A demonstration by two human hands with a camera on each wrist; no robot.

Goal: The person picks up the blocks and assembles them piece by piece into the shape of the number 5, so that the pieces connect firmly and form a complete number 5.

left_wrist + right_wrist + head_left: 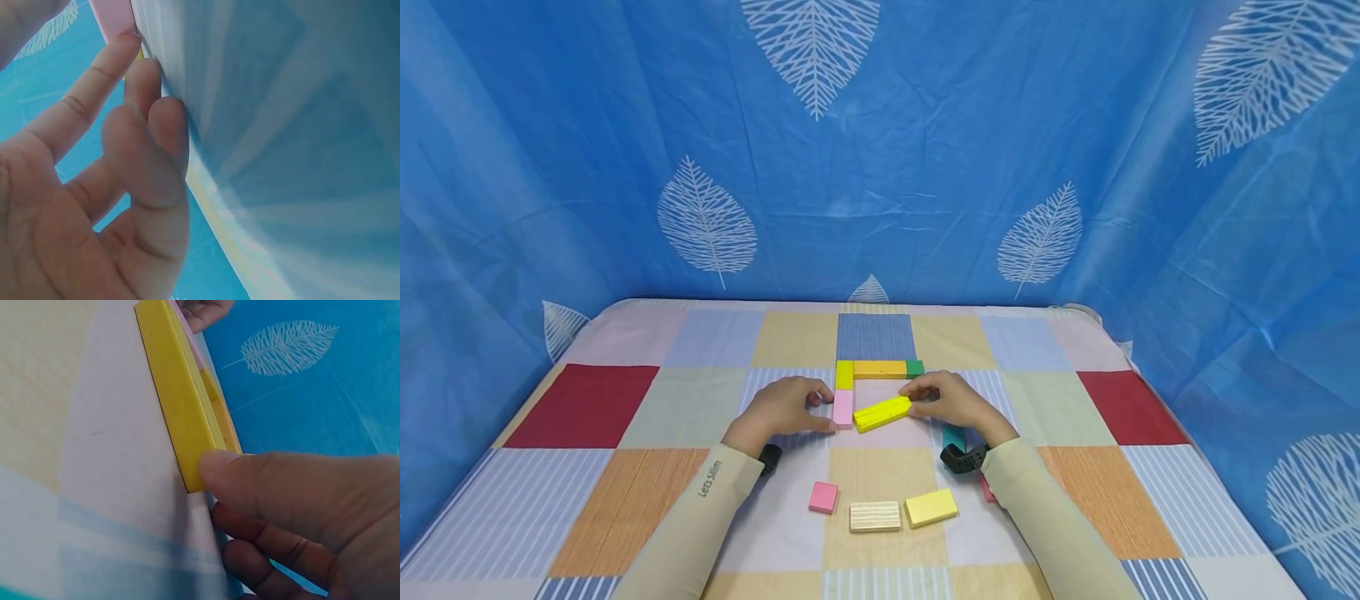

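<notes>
My right hand [951, 400] pinches one end of a long yellow block [882, 413] between thumb and fingers. In the right wrist view the thumb presses on that yellow block [178, 394], which lies at a slant inside a partial outline of blocks. My left hand [786, 406] rests at the left side of a pink block [843, 409]. In the left wrist view a fingertip touches the pink block [115, 17], with the other fingers loosely bent. Beyond it, a short yellow block [845, 375], an orange block [880, 369] and a green block [914, 369] stand in line.
Nearer me lie a small pink square block [823, 497], a striped wooden block [875, 517] and a pale yellow block [931, 507]. A teal block [953, 437] and another pink block [987, 489] are partly covered by my right arm. Blue leaf-print curtains surround the table.
</notes>
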